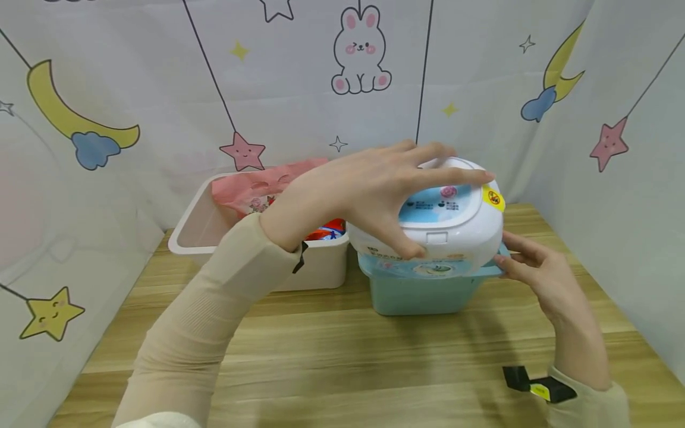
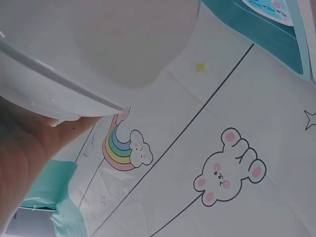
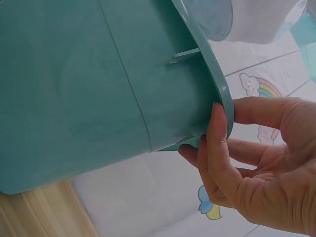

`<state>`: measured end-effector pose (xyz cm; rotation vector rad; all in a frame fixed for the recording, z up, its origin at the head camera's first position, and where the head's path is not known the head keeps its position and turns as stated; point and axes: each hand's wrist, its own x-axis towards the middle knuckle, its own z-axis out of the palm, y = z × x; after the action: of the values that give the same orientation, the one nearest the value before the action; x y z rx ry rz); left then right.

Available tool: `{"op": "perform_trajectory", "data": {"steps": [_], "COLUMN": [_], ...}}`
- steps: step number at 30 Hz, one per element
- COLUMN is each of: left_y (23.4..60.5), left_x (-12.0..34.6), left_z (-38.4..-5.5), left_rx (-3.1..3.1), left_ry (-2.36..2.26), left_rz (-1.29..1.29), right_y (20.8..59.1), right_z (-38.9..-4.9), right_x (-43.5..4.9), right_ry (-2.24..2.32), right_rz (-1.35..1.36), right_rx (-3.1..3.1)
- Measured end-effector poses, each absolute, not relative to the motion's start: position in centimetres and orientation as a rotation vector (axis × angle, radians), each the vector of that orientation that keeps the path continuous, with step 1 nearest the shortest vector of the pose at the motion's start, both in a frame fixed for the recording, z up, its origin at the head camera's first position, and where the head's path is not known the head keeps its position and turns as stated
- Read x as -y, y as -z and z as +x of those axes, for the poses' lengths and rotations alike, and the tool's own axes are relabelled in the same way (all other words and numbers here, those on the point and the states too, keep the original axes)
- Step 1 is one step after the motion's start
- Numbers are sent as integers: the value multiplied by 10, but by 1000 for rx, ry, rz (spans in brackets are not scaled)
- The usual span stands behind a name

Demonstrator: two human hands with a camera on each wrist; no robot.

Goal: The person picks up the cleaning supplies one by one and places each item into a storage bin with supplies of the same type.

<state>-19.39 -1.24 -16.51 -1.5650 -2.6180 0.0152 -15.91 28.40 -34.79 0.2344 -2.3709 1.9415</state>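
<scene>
A white lidded tub point(image 1: 465, 238) with a blue label on its lid sits tilted over a teal plastic bin point(image 1: 423, 297), overlapping its rim in the head view. My left hand point(image 1: 380, 190) spans the tub from above, thumb on the near side and fingers reaching across the lid. Close up in the left wrist view, the white tub point(image 2: 98, 49) fills the upper left. My right hand point(image 1: 540, 270) holds the bin's right rim. In the right wrist view its thumb and fingers point(image 3: 219, 163) pinch the edge of the bin point(image 3: 74, 89).
To the left of the bin stands a white box point(image 1: 316, 267) holding a pink floral package point(image 1: 246, 193) and a red and blue packet point(image 1: 329, 230). Both containers rest on a wood-grain table point(image 1: 321, 356). A printed curtain point(image 1: 299, 77) hangs behind and at the sides.
</scene>
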Motion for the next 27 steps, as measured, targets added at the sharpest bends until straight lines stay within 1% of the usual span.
{"op": "perform_trajectory", "data": {"steps": [13,19,27], "left_y": [173,178,189], "left_x": [3,-3,-10], "left_z": [-209,-211,-211], "left_rx": [2627,2599,2606], "left_ry": [-84,-103,-159], "left_rz": [-1531,-1549,-1478], "right_y": [348,347,345], "right_z": [-159,-159,-159], "right_x": [-285,-285,-285], "right_ry": [-1849,-1804,-1762], "right_rz": [210,191,176], "right_rx": [2446,2473,2508]}}
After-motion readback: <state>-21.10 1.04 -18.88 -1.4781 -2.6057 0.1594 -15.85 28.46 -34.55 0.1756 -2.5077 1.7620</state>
